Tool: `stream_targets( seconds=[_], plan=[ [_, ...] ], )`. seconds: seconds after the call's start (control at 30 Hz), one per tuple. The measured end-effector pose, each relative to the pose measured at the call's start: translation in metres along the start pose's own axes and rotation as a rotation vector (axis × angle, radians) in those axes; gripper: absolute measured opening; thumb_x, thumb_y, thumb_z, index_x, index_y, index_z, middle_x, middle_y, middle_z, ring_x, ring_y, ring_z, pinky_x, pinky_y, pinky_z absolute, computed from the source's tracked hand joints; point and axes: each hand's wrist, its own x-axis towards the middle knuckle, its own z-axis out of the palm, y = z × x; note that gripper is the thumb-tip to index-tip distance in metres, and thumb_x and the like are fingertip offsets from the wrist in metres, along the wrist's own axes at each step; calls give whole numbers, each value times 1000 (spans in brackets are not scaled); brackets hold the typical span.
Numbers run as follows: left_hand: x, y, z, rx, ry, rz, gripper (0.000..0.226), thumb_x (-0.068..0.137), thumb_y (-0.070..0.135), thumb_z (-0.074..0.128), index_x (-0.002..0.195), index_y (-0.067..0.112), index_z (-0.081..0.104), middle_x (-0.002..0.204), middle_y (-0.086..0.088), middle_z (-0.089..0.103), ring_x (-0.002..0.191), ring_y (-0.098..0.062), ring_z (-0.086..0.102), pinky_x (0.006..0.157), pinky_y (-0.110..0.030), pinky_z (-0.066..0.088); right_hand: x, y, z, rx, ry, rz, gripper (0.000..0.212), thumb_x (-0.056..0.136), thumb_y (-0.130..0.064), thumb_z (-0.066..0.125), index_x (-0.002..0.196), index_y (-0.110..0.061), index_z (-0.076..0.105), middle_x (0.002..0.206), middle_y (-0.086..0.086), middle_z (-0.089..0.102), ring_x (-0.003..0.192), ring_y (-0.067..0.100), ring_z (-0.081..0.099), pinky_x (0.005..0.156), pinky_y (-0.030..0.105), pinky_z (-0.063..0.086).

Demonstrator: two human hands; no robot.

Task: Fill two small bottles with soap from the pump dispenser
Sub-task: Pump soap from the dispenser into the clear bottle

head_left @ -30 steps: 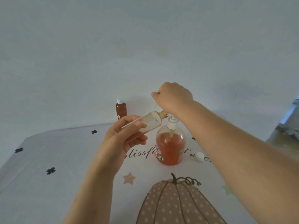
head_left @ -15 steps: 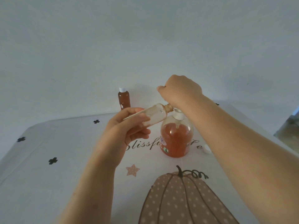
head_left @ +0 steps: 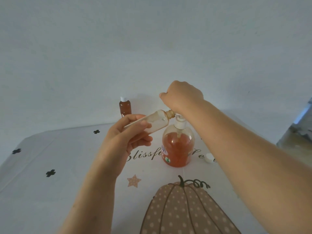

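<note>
My left hand grips a small clear bottle, uncapped and tilted almost flat, its brownish neck against the pump nozzle. My right hand is curled over the white pump head of the soap dispenser, a round clear bottle about half full of orange soap standing on the table; the pump head itself is mostly hidden under the hand. A second small bottle, filled with brown-orange soap and closed with a white cap, stands upright at the table's far edge.
A loose white cap lies on the tablecloth right of the dispenser. The cloth is white with black crosses, script lettering, a star and a large pumpkin print. A plain wall stands behind; the floor shows at far right.
The view has shifted slightly; both hands, the held bottle and the dispenser keep the same arrangement. The right hand stays on the pump.
</note>
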Motion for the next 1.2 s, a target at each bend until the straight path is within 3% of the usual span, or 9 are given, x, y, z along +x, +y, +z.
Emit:
stream_targets(
  seconds=[0.17,0.3,0.43,0.57,0.7,0.93,1.07,1.2],
  plan=[
    [-3,4,2,-8,-26,26,28,74,21,74,98,8,68,90,-12,71,67,-23,66,65,-29,55,-1,-2,-9,-78,13,-39,36,101,-29,46,67,-16,46,69,0,50,58,18,45,53,27,26],
    [-2,4,2,-17,-13,9,29,76,19,68,101,5,66,90,-11,72,67,-22,66,64,-29,56,1,-3,-6,-40,-19,-15,35,101,-28,46,69,-16,48,71,0,53,59,18,47,53,27,29],
    [-2,4,-1,0,-25,-10,37,71,24,76,102,5,68,92,-11,72,68,-23,65,62,-29,55,2,-3,-2,10,-16,-19,34,100,-27,46,68,-15,49,69,0,54,59,19,48,53,27,29],
    [-1,3,-3,42,-31,-50,36,76,24,70,106,3,67,94,-10,72,68,-22,65,62,-29,56,4,2,1,65,-56,-11,27,98,-30,47,88,-14,67,76,0,62,63,19,54,54,27,32],
    [0,2,-5,64,-18,-62,25,72,23,73,95,13,72,93,-13,71,67,-23,66,62,-29,56,5,4,11,65,-71,-15,31,101,-34,46,94,-14,69,76,0,62,63,17,53,53,27,31],
    [1,2,-5,56,-12,-70,27,71,22,75,95,11,72,96,-16,70,67,-24,66,62,-29,56,4,7,14,120,-39,-24,31,98,-31,47,94,-13,71,87,3,71,72,23,61,54,26,35],
    [0,2,-5,62,-16,-62,34,68,23,79,98,9,71,97,-16,70,70,-24,66,64,-29,56,2,6,13,123,-47,-24,30,98,-30,48,91,-12,71,80,2,67,66,20,57,54,26,34],
    [-1,4,-2,45,-12,-35,30,72,21,73,99,8,69,94,-15,70,69,-23,66,65,-29,56,1,4,6,105,5,-35,30,98,-29,46,75,-13,57,79,3,67,60,20,52,52,26,33]
  ],
)
